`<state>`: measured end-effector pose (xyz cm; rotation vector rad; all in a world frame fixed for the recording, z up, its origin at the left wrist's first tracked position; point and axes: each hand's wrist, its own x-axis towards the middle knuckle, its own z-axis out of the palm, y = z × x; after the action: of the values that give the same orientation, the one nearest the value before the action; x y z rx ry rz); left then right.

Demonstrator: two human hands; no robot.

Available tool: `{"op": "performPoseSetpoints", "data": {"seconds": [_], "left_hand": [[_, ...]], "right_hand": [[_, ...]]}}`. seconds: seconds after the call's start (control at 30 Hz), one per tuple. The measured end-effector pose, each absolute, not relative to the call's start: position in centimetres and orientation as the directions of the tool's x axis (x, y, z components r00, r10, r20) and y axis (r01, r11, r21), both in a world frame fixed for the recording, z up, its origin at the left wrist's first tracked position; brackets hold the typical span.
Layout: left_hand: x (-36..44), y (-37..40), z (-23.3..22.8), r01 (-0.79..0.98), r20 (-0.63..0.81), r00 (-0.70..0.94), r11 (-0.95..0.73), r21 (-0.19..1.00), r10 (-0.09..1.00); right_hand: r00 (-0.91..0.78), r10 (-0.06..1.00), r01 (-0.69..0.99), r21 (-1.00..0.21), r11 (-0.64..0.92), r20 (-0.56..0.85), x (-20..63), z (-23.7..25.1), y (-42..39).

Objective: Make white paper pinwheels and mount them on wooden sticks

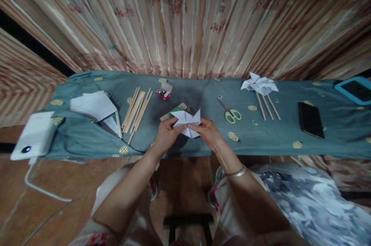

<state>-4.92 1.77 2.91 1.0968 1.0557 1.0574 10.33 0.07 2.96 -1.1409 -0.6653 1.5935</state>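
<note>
Both my hands hold a white folded paper pinwheel (188, 121) just above the teal cloth-covered table (203, 141). My left hand (166, 133) pinches its left side, and my right hand (209, 133) pinches its right side. Its pointed flaps stick up between my fingers. Under and behind the paper lies a green-and-tan glue stick or small packet (174, 111).
Wooden sticks (136, 110) and white paper sheets (94, 106) lie at left, beside a white power bank (36, 134). A small red box (164, 92), green scissors (231, 113), finished pinwheels on sticks (260, 85), a black phone (310, 119) and a tablet (355, 89) lie farther back and right.
</note>
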Motion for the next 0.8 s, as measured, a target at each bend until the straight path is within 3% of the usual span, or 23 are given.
{"op": "performPoseSetpoints", "data": {"seconds": [0.3,0.37,0.43,0.5,0.57,0.7,0.8], "left_hand": [[-6.3,2.2,4.4,-0.134,-0.064,0.179,0.089,0.987,0.982],[-7.6,3.1,4.6,-0.052,-0.041,0.092,0.046,0.998,0.995],[-9.5,4.3,4.6,0.145,0.063,-0.021,-0.059,0.988,0.998],[-11.7,5.5,4.4,0.463,0.213,-0.081,-0.152,0.873,0.974],[-13.6,6.4,4.1,0.7,0.255,-0.084,-0.125,0.703,0.963],[-15.7,7.0,3.5,0.893,0.226,-0.037,-0.069,0.444,0.973],[-16.0,7.0,3.1,0.937,0.167,-0.012,-0.047,0.347,0.986]], "right_hand": [[0.014,0.943,-0.408,-0.863,-0.297,-0.332,10.3,3.6,0.1],[0.053,0.944,-0.429,-0.861,-0.274,-0.327,10.5,3.7,0.2],[0.08,0.944,-0.454,-0.855,-0.251,-0.319,10.8,3.7,0.3],[0.085,0.947,-0.468,-0.852,-0.235,-0.309,11.0,3.7,0.3],[0.07,0.952,-0.471,-0.852,-0.231,-0.297,11.2,3.9,0.2],[0.053,0.951,-0.483,-0.841,-0.243,-0.305,11.6,4.4,0.1],[0.051,0.945,-0.492,-0.831,-0.259,-0.324,11.8,4.8,-0.1]]}}
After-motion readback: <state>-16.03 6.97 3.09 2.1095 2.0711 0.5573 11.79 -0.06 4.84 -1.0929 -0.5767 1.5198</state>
